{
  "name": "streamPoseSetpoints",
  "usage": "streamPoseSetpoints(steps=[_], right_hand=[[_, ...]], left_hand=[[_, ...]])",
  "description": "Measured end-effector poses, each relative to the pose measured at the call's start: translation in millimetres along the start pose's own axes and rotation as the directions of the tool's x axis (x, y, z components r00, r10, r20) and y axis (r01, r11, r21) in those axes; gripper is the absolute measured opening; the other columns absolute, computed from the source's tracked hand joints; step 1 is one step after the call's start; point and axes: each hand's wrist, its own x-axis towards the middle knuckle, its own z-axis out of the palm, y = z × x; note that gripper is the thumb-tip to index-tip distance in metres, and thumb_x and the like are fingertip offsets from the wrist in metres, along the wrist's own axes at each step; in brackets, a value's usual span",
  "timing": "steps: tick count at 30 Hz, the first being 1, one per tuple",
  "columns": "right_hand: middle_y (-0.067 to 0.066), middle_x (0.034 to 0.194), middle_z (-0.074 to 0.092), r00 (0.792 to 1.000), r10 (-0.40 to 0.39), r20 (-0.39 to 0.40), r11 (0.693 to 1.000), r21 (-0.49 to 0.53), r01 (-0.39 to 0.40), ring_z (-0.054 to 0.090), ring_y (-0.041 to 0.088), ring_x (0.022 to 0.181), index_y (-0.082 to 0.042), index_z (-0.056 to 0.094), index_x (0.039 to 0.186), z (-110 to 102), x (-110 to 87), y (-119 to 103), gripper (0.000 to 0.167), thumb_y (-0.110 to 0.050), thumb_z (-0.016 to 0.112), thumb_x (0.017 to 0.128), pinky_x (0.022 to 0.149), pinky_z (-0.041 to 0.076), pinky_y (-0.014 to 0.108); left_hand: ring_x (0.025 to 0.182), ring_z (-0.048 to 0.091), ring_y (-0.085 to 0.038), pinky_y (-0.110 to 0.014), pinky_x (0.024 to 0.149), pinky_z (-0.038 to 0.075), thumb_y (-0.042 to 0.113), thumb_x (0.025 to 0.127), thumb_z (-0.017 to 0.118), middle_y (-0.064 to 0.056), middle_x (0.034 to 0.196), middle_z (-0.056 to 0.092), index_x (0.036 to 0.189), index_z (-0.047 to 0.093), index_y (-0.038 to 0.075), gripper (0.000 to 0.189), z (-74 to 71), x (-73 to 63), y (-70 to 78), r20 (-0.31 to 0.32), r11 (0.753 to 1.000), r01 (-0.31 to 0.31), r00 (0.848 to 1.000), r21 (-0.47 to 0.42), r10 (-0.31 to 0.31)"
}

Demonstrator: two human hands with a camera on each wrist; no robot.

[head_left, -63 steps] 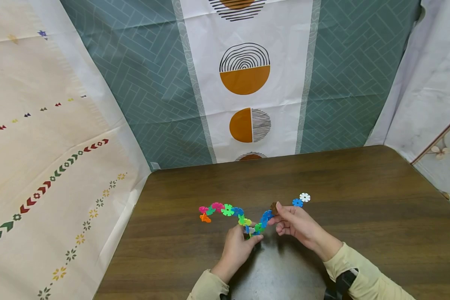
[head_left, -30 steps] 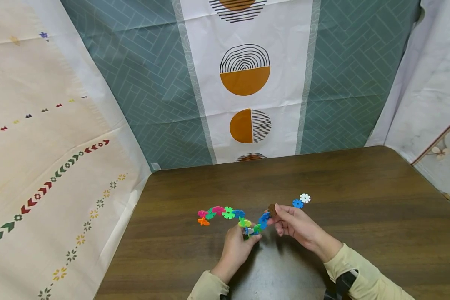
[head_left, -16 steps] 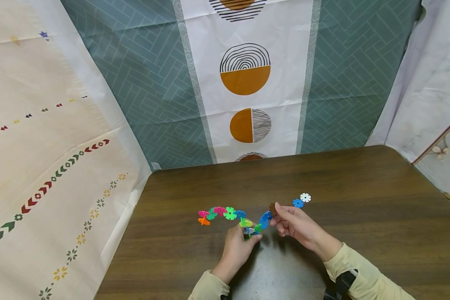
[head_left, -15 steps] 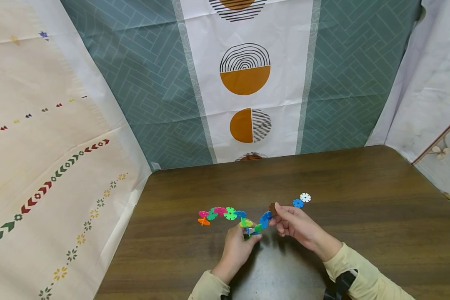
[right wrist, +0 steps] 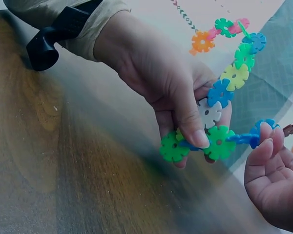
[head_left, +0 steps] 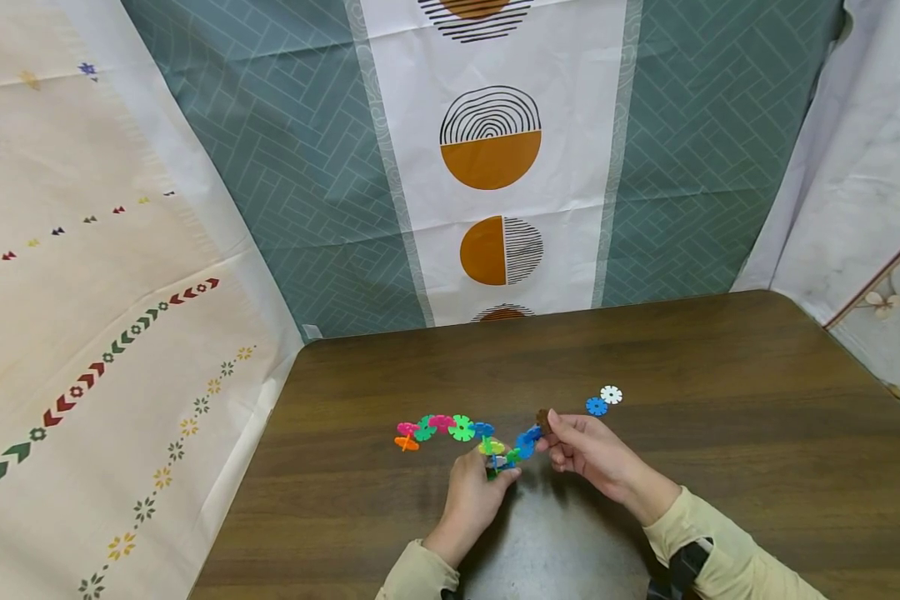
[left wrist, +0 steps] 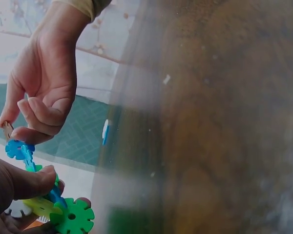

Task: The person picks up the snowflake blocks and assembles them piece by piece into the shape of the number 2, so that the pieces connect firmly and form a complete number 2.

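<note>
A curving chain of interlocking notched plastic discs (head_left: pixel 461 427) in pink, green, blue, yellow and white hangs above the table, with an orange disc (head_left: pixel 407 444) at its left end. My left hand (head_left: pixel 474 492) grips the chain's lower middle; its thumb presses near a green disc (right wrist: pixel 219 142) in the right wrist view. At the chain's right end are blue discs (head_left: pixel 527 442). There my right hand (head_left: pixel 596 454) pinches a brown disc (head_left: pixel 543 420) between thumb and index finger, against the last blue one. Whether the brown disc's slot is fully engaged cannot be told.
A loose blue disc (head_left: pixel 596 406) and a white disc (head_left: pixel 611 395) lie together on the brown wooden table (head_left: pixel 720 375), beyond my right hand. Patterned cloths (head_left: pixel 285 167) hang behind the table and at both sides.
My right hand has shifted slightly left and toward me with the brown disc, and the chain's right end has moved with it. The left hand stays nearly still on the chain.
</note>
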Motion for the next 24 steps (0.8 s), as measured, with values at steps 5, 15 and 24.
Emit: streamPoseSetpoints(steps=[5,15,24], right_hand=[[0.001,0.088,0.069,1.000,-0.008,0.006,1.000,-0.006,0.008,0.053,0.009,0.065,-0.008,0.061,0.090,1.9,0.5,-0.9,0.031,-0.029,0.043,0.106,0.065,0.048,0.025],[0.002,0.083,0.068,0.990,-0.043,-0.136,0.995,-0.090,0.031,0.055,0.009,0.063,-0.003,0.062,0.100,10.2,0.2,1.3,0.024,-0.024,0.050,0.103,0.064,0.049,0.025],[0.006,0.087,0.068,0.985,-0.100,-0.144,0.989,-0.122,0.083,0.053,0.008,0.059,0.004,0.062,0.109,10.7,-0.9,2.3,0.028,-0.021,0.051,0.103,0.060,0.050,0.025]], left_hand=[[0.075,0.063,-0.021,-0.032,0.067,0.050,0.020,0.078,0.084,0.000,0.078,0.067,0.090,0.068,0.010,0.022,0.2,-0.9,-0.5,-0.008,1.000,-0.013,1.000,0.007,0.013],[0.072,0.062,-0.015,-0.028,0.066,0.051,0.015,0.077,0.084,0.000,0.077,0.068,0.087,0.069,0.008,0.020,-1.9,4.0,5.9,-0.008,1.000,0.017,1.000,-0.010,-0.017],[0.080,0.065,-0.019,-0.031,0.071,0.052,0.019,0.078,0.084,0.000,0.082,0.070,0.091,0.069,0.009,0.022,-1.9,5.2,8.1,0.017,0.998,0.060,0.998,0.024,-0.060]])
